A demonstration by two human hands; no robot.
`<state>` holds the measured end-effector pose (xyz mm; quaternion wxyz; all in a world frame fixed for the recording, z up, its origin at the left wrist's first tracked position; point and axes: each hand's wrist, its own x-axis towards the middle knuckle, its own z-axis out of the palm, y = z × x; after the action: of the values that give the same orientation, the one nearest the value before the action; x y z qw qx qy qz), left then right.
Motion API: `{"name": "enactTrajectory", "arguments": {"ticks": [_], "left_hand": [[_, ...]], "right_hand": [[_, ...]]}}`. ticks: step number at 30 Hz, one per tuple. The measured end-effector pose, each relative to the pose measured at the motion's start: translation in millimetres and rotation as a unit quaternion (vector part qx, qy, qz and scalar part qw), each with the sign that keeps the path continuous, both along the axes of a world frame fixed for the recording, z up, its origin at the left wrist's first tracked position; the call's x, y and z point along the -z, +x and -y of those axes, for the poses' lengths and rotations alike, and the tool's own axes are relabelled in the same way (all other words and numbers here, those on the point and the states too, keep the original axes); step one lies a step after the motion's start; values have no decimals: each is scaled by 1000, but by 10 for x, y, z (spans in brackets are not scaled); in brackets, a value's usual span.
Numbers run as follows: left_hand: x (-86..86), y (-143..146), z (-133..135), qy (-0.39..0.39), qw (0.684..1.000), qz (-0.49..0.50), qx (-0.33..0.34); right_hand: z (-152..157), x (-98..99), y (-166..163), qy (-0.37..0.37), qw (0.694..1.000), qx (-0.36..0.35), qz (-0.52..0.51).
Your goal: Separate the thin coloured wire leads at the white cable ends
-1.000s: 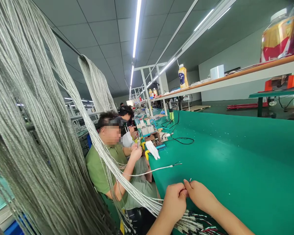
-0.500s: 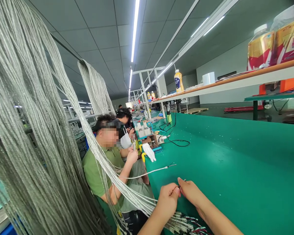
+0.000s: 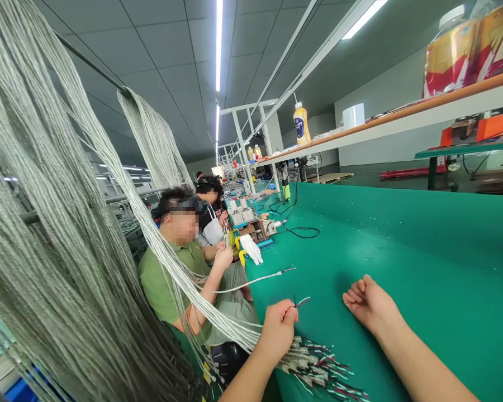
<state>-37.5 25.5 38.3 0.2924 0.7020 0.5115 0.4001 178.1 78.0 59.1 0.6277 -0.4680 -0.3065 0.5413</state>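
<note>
My left hand (image 3: 279, 329) is closed in a pinch on the stripped end of a thin grey cable (image 3: 302, 302) at the near edge of the green table (image 3: 402, 240). My right hand (image 3: 366, 301) rests on the green surface to the right, fingers curled loosely, with nothing visible in it. Below my left hand lies a bundle of cable ends (image 3: 318, 368) with coloured wire tips. A thick curtain of grey cables (image 3: 58, 223) hangs from a rail on the left and drapes toward the bundle.
A person in a green shirt (image 3: 171, 279) sits to my left handling cables, with other workers beyond. A single cable (image 3: 260, 277), a white glove (image 3: 251, 248), small fixtures and a black cord (image 3: 304, 231) lie farther along the table. A shelf (image 3: 402, 125) above holds bottles and jars.
My hands were pinched together on the cable end; my right hand has let go and moved right onto the table. My left hand still holds the cable.
</note>
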Motion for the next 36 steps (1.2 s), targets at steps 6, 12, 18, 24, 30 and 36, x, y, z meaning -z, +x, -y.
{"name": "enactTrajectory", "arguments": {"ticks": [6, 12, 18, 24, 30, 36], "left_hand": [[5, 76, -76, 11, 999, -45, -8], [-44, 103, -18, 48, 996, -73, 8], [-82, 148, 31, 81, 991, -99, 24], [-18, 153, 53, 84, 988, -131, -5], [17, 146, 51, 62, 983, -167, -38], [-29, 169, 102, 74, 982, -176, -15]], "right_hand": [[43, -87, -88, -3, 994, -45, 95], [103, -425, -147, 57, 935, -126, 327], [230, -363, -190, 152, 806, -244, 518], [370, -291, -310, 247, 696, -245, 628], [391, -309, -347, 298, 621, -219, 691], [284, -141, -256, 312, 651, -224, 655]]}}
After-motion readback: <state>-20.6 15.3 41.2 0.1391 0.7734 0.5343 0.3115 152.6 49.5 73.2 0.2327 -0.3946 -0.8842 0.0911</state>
